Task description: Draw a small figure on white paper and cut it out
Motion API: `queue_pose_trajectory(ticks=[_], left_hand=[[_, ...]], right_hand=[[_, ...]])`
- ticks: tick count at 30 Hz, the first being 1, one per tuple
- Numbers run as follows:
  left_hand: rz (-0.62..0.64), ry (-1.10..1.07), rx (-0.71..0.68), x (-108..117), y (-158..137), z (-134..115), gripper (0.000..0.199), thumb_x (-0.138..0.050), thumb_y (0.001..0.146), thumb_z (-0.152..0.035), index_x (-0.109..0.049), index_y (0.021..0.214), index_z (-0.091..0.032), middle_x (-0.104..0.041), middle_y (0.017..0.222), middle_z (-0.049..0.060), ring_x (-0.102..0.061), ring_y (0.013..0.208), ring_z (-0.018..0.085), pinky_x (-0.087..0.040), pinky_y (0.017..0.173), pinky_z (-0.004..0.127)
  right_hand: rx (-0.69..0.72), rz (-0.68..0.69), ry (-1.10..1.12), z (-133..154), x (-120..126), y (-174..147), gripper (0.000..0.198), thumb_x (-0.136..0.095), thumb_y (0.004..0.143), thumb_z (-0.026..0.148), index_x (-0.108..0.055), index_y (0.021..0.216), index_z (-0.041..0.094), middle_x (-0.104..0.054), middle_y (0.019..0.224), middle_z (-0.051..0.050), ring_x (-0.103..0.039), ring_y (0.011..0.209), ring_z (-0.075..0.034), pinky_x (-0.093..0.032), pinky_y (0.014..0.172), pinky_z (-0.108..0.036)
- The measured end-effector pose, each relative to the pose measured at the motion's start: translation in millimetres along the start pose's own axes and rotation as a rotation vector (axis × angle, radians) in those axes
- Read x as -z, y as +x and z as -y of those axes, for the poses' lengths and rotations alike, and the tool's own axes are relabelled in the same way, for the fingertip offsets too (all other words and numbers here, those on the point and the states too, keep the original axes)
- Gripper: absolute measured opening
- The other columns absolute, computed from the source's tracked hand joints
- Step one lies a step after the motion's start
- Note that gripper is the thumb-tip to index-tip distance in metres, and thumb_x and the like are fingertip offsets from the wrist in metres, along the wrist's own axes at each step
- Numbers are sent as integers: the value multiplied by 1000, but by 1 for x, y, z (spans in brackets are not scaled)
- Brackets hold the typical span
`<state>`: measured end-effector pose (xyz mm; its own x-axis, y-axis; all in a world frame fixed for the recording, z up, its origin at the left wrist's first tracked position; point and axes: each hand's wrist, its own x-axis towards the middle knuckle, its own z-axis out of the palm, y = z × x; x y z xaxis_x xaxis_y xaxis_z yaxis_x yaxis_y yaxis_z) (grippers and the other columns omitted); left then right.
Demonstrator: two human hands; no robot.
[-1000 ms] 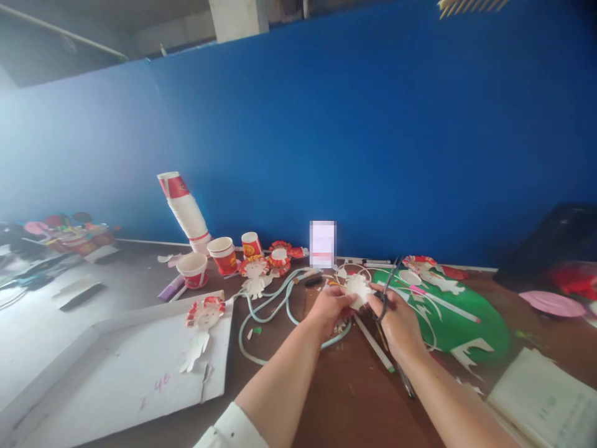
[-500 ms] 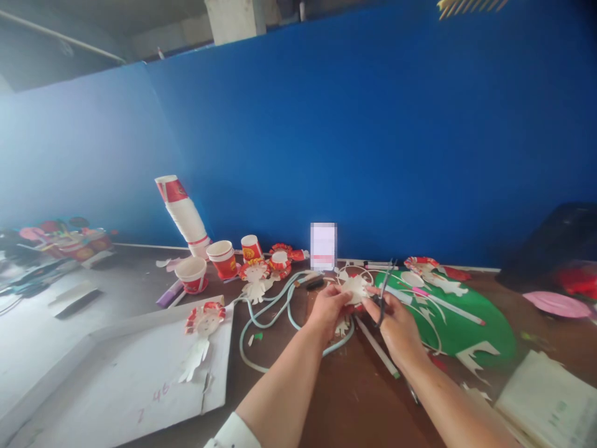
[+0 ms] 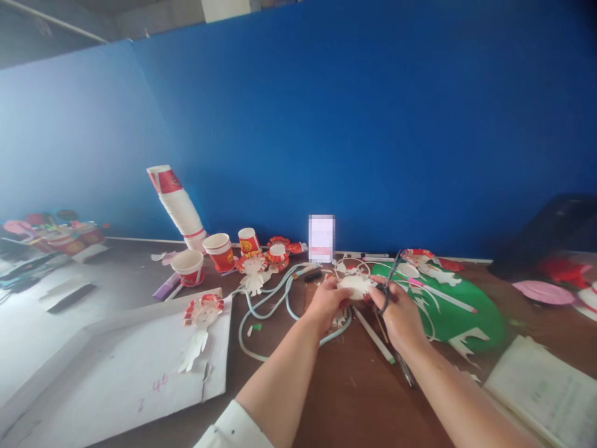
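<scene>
My left hand (image 3: 325,306) is closed on a white paper cutout (image 3: 356,287), pinching its left side between thumb and fingers. My right hand (image 3: 397,316) meets the same piece at its right edge. Dark scissors (image 3: 394,270) are in that hand, with the blades pointing up and away from the paper. Partly under my hands lies another pale cut paper piece (image 3: 339,319). A white marker with a green end (image 3: 374,336) rests between my forearms. Whether the scissors' blades are parted is hard to make out.
Paper cups (image 3: 218,252) and a leaning cup stack (image 3: 181,213) stand at the back left. A light blue cable (image 3: 244,339) loops left of my hands. To the right are a green sheet (image 3: 485,320) and a notebook (image 3: 545,386). A white board (image 3: 116,367) lies front left.
The view has tipped and shifted slightly. The paper cutout now appears flatter and turned between my hands, and the scissors lean a bit further right. Both hands keep their hold.
</scene>
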<state>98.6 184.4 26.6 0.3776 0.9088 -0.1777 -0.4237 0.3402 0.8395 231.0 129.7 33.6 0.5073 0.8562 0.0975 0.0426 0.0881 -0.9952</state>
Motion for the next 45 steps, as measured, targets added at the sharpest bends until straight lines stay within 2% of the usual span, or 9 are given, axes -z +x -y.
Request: queue_pose_trajectory(ticks=[8,14,19,24,30,35,38,45], left_hand=[[-47,-52,8,-2,-3,-3,34,-83,58,-19,-65,86,-13,-66,83,5,-57,62,8,-42,57,20],[52,-76,80,-8,-8,-1,35,-87,57,-24,-67,82,-10,-65,73,5,-57,60,9,-42,54,20],[63,-74,95,-8,-6,3,40,-87,56,-27,-70,88,-9,-67,76,6,-59,60,9,-41,53,18],[21,-112,83,-9,-6,2,36,-86,58,-24,-69,86,-10,-67,73,5,-60,58,9,-40,51,18],[-146,-187,62,-10,-5,-4,24,-81,64,-16,-59,72,-11,-59,62,2,-53,52,7,-40,49,17],[-138,-284,73,-9,-3,-7,14,-72,73,-14,-58,72,-11,-59,65,4,-54,55,8,-42,52,18],[-142,-324,85,-9,-3,-7,16,-72,72,-14,-57,72,-13,-62,70,4,-58,61,11,-45,57,21],[-65,-356,87,-6,-3,-6,16,-72,69,-13,-57,74,-15,-63,76,4,-60,69,13,-45,63,24]], right_hand=[[6,53,40,-2,-1,0,48,-76,70,41,-69,113,20,-76,88,-4,-69,77,-22,-51,69,-30],[31,37,2,-14,0,4,57,-74,66,53,-68,113,21,-75,76,-4,-66,61,-22,-45,51,-29],[28,36,7,-17,-1,4,56,-74,66,54,-68,111,22,-73,74,-3,-62,58,-20,-42,48,-28],[-2,54,65,-15,-3,1,52,-78,66,48,-68,109,21,-72,77,-1,-61,63,-18,-43,52,-27],[-50,96,23,-11,-5,-3,48,-77,69,41,-67,111,22,-73,82,-1,-64,72,-19,-46,60,-27],[-49,108,-15,-7,-7,-6,45,-74,71,44,-67,111,23,-75,92,-3,-68,81,-23,-48,64,-29],[-35,105,-13,-5,-8,-8,44,-74,71,44,-67,109,22,-74,91,-3,-68,82,-23,-49,67,-30],[-23,136,-32,-7,-7,-7,41,-73,76,42,-66,111,22,-75,96,-3,-68,91,-24,-51,77,-32]])
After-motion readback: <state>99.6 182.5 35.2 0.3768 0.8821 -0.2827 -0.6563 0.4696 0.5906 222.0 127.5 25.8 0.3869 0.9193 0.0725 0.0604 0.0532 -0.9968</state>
